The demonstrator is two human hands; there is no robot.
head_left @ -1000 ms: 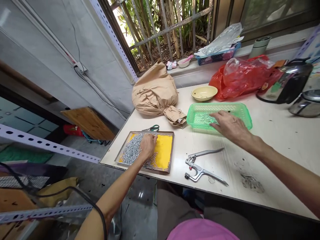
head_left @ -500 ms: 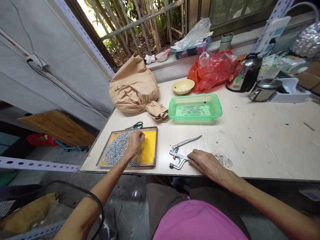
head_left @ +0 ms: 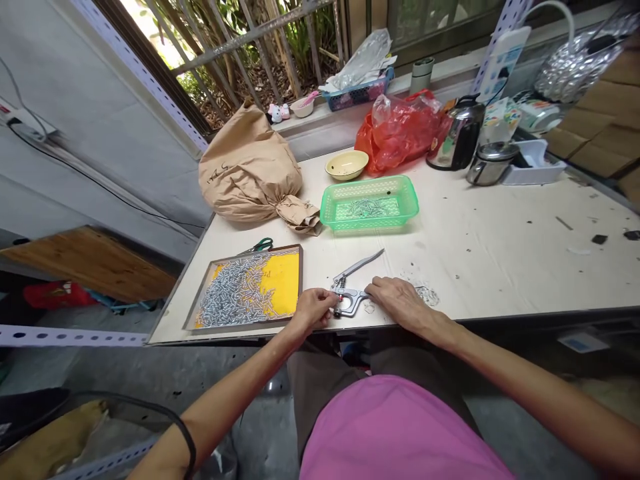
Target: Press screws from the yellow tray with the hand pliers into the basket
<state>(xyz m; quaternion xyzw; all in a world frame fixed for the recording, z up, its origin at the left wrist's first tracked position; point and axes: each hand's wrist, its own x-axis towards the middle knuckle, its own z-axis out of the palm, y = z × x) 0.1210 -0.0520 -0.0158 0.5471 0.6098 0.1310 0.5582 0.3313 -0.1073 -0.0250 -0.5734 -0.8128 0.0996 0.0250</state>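
Snap-fastener pliers (head_left: pixel 356 297) lie on the table with their long upper handle angled up and the jaws toward my left hand. My right hand (head_left: pixel 400 301) is closed on the lower handle at its right end. At the jaw opening, my left hand (head_left: pixel 315 308) has its thumb and fingers pinched together. Whatever sits in that pinch is too small to make out. Just left of it stands a shallow tray (head_left: pixel 301 277) with a yellow bottom, holding a heap of small silvery metal pieces (head_left: pixel 233 293).
Behind the pliers stands a green plastic basket (head_left: pixel 326 217) with some metal pieces inside. Green-handled scissors (head_left: pixel 263 245) lie behind the tray. Farther back are a brown paper bag (head_left: pixel 250 173), a cream bowl (head_left: pixel 347 167), a red plastic bag (head_left: pixel 395 137) and a kettle (head_left: pixel 460 137).
My left hand has moved from the heap in the tray rightward to the jaws of the pliers. My right hand stays on the handle. The view has shifted slightly.
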